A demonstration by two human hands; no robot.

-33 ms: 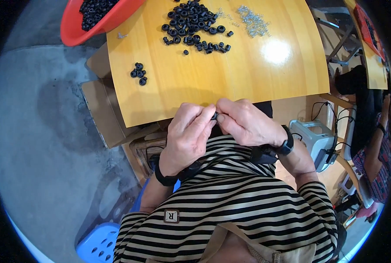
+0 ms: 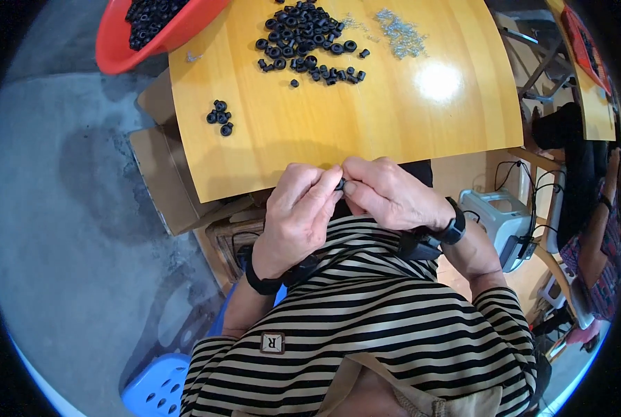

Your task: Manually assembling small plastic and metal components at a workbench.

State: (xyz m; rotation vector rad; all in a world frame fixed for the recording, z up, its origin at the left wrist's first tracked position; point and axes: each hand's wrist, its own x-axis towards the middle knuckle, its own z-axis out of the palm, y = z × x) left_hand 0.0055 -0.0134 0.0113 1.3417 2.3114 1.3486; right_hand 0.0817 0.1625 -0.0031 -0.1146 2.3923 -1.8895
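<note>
Small assembly workshop, by the look: table [image 2: 289, 118] with heaps of loose black parts [image 2: 302, 35] and tiny shiny pieces [image 2: 402, 35], red basin [image 2: 109, 57] of more, cardboard box [image 2: 161, 177], bare concrete-looking floor [image 2: 53, 174], second table [image 2: 595, 125], another person [image 2: 593, 257] nearby.

White glare [image 2: 439, 82] glows on the desk [image 2: 394, 118], toward its right edge. Soft shadow [image 2: 289, 151] dims its front edge. The outside bends and turns black.
</note>
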